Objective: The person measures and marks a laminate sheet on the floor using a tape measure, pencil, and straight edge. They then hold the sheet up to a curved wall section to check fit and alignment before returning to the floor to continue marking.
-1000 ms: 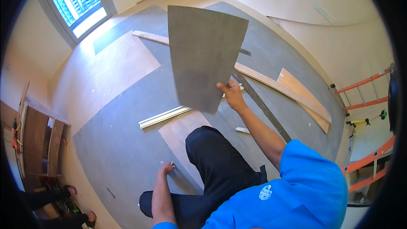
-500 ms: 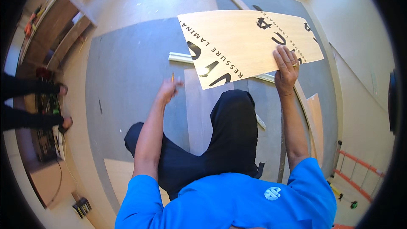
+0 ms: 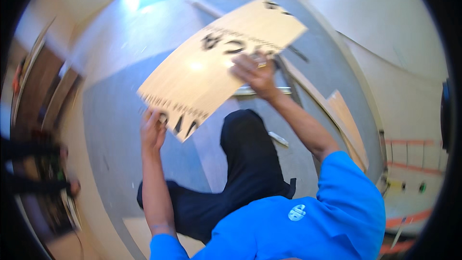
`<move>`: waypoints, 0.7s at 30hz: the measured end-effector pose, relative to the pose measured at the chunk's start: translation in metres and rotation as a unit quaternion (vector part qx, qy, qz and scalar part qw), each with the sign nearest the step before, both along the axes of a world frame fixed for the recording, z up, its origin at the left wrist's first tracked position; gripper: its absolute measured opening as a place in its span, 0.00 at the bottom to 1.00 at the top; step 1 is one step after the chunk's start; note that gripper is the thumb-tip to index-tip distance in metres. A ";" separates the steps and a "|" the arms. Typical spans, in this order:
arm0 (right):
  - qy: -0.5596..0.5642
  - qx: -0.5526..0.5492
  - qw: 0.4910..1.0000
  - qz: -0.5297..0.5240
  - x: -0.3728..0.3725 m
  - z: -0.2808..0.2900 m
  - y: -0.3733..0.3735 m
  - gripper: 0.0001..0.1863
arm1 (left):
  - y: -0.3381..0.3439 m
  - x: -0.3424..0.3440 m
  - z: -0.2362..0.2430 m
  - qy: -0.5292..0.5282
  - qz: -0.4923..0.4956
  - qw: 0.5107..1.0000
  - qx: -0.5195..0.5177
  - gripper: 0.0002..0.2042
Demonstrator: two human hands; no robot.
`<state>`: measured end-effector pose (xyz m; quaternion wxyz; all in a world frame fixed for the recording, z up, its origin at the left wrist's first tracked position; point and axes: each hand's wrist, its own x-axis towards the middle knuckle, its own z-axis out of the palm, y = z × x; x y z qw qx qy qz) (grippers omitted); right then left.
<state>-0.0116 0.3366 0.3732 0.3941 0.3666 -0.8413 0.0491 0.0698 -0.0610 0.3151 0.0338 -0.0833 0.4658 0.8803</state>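
A pale wood-toned laminate sheet (image 3: pixel 199 77) with bold black printing is raised at a slant above the floor. My right hand (image 3: pixel 255 73) grips its right-hand edge, fingers spread over the upper face and the thumb hidden. At the near left corner my left hand (image 3: pixel 153 132) is closed on the edge, slightly blurred. Behind the sheet a pale trim strip (image 3: pixel 262 90) lies partly covered. My bent knee (image 3: pixel 248 135) is below the sheet.
A long wooden strip (image 3: pixel 322 101) and a wood panel (image 3: pixel 347 115) lie on the right. A small white object (image 3: pixel 278 138) rests beside my knee. A co-worker's dark-clad legs (image 3: pixel 33 180) stand at left near a shelf unit (image 3: pixel 57 96). An orange ladder (image 3: pixel 411 167) is at right.
The sheet has swung left and tilted, its left end coming nearer. My left hand, earlier apart from it with a small pencil-like stick, now grips its corner; that stick is no longer visible.
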 end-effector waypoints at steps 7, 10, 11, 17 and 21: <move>0.035 -0.014 0.998 0.045 0.011 0.008 -0.031 0.14 | -0.033 0.008 -0.040 0.007 -0.021 0.999 0.024 0.12; 0.041 -0.015 0.996 0.073 0.014 0.009 -0.046 0.13 | -0.051 0.007 -0.060 0.000 -0.036 0.999 0.038 0.11; 0.042 -0.015 0.996 0.082 0.015 0.008 -0.050 0.12 | -0.053 0.006 -0.067 -0.003 -0.029 0.999 0.040 0.11; 0.045 -0.017 0.994 0.096 0.023 0.010 -0.055 0.09 | -0.051 0.003 -0.086 -0.026 -0.011 0.999 0.036 0.10; 0.040 -0.006 0.994 0.100 0.022 0.012 -0.055 0.09 | -0.062 -0.005 -0.096 -0.015 -0.041 0.998 0.053 0.16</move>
